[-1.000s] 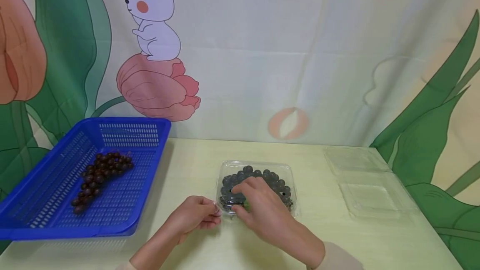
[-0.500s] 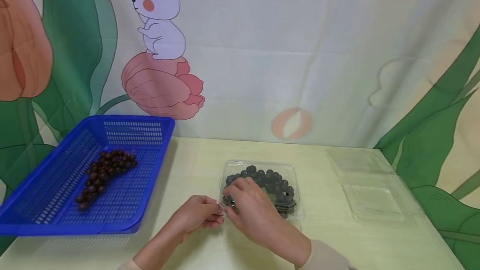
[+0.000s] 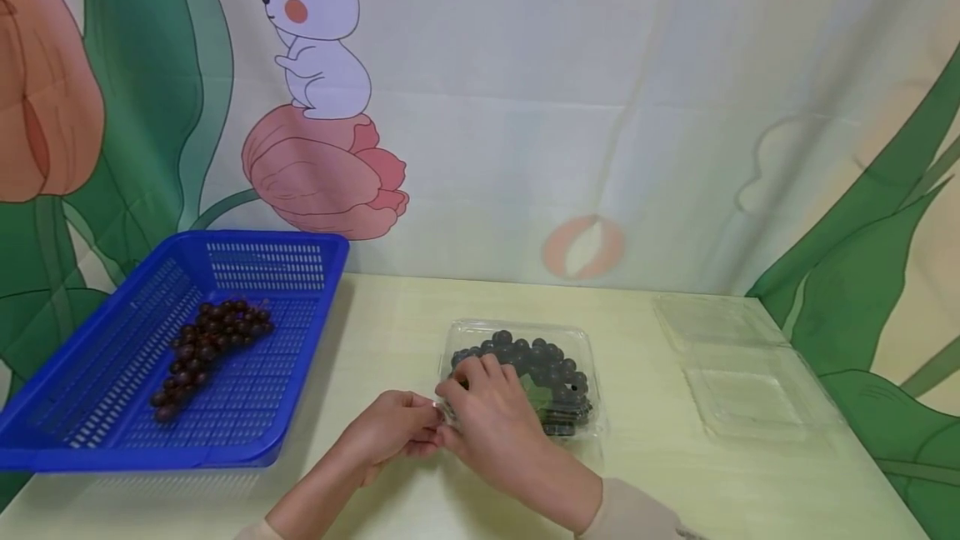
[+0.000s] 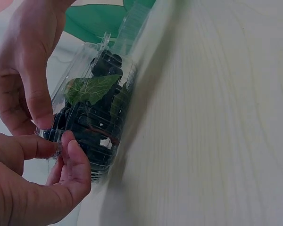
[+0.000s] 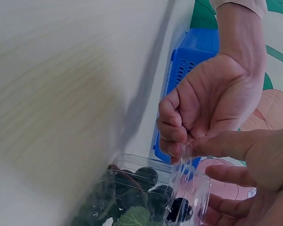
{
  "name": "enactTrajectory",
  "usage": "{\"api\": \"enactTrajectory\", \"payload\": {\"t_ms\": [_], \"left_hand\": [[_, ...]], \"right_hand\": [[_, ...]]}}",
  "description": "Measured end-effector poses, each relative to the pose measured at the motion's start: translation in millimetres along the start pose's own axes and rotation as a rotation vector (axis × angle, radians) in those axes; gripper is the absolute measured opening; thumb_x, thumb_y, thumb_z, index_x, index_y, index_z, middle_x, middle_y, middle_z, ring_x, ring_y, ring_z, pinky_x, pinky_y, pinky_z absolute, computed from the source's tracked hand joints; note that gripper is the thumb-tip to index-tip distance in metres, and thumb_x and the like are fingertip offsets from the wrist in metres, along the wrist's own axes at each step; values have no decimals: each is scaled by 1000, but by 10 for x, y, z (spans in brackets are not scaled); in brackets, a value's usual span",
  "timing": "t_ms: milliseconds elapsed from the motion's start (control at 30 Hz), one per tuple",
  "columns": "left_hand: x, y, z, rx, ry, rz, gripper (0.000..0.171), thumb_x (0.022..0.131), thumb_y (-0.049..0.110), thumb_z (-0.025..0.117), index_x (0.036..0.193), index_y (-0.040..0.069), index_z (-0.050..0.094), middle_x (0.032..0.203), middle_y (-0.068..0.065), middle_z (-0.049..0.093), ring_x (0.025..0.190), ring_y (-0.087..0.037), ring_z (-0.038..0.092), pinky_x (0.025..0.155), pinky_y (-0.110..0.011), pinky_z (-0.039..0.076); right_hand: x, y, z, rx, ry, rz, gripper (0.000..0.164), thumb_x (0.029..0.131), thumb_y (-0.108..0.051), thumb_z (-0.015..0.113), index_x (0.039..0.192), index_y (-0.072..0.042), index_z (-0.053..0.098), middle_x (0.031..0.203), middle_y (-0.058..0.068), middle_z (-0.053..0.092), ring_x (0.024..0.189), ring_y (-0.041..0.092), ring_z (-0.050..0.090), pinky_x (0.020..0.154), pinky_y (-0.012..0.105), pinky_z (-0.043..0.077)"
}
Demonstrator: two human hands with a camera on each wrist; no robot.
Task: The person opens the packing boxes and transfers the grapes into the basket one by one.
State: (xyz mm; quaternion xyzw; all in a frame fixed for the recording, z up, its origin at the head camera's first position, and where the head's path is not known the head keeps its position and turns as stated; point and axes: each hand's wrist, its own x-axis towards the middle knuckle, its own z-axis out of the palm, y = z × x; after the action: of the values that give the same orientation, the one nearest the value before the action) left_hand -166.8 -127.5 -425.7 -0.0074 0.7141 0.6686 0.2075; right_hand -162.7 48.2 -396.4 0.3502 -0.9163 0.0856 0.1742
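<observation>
A clear plastic clamshell box (image 3: 588, 340) sits on the table with its lid down, full of dark grapes (image 3: 557, 369). Through its wall shows a green leaf (image 4: 92, 89). My left hand (image 3: 393, 433) pinches the box's front left corner edge between thumb and curled fingers. At that same corner my right hand (image 3: 498, 423) bends over the lid. In the right wrist view its thumb (image 5: 217, 144) presses on the corner tab beside my left fingertips, with the other fingers along the lid's side. The right hand covers part of the box in the head view.
To the left stands a blue plastic basket (image 3: 300, 373) holding a bunch of reddish-brown grapes (image 3: 202, 348). On the right of the pale table (image 3: 645, 473) lies another clear clamshell (image 3: 750, 398), opened flat. A printed cloth (image 3: 480, 148) hangs behind the table.
My right hand has moved left across the lid to the front left corner, beside my left fingertips. The left hand keeps its pinch on the box. The head view has shifted slightly.
</observation>
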Motion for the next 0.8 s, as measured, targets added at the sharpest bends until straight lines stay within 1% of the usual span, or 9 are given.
{"api": "enactTrajectory", "payload": {"t_ms": [100,167,300,400,500,667,800], "left_hand": [[10,-5,-5,-2,0,1,19,102,3,54,91,-5,67,78,-5,68,71,-11,64,69,-22,58],[10,-5,-8,-8,0,3,18,102,4,55,91,-4,67,79,-5,68,71,-11,64,69,-22,57],[7,-12,-18,-44,-5,0,15,102,4,56,102,-8,64,83,-7,69,74,-11,65,71,-22,58],[5,-28,-25,-83,-8,0,20,101,4,57,113,-13,59,89,-9,69,77,-12,66,73,-23,58],[11,-50,-30,-129,-15,1,26,102,3,56,121,-15,54,93,-11,69,80,-13,66,74,-23,58],[34,-82,-28,-195,-30,-12,26,102,3,51,122,-14,52,92,-9,67,80,-12,64,73,-22,56],[34,-100,-32,-227,-36,-9,29,102,3,52,124,-15,50,93,-9,66,82,-13,64,75,-23,56]], "right_hand": [[9,-13,20,-13,-8,8,29,85,-29,85,109,-15,75,108,5,60,100,22,51,79,34,45],[14,-17,29,-20,-11,10,28,86,-29,85,109,-15,75,109,5,60,100,23,52,79,34,45],[19,-18,47,-24,-10,14,28,85,-30,86,107,-15,76,108,5,60,100,23,52,78,33,44],[19,-14,60,-18,4,17,27,83,-29,88,104,-16,77,106,4,59,97,22,51,77,32,43],[22,-10,73,-22,26,14,25,82,-28,88,102,-17,77,104,3,59,95,21,50,75,31,42],[33,-3,93,-31,43,4,24,82,-29,88,100,-17,77,102,2,58,92,20,50,72,29,40],[37,-2,109,-35,42,-1,23,81,-28,88,99,-17,78,102,2,59,90,18,50,71,27,38]]}}
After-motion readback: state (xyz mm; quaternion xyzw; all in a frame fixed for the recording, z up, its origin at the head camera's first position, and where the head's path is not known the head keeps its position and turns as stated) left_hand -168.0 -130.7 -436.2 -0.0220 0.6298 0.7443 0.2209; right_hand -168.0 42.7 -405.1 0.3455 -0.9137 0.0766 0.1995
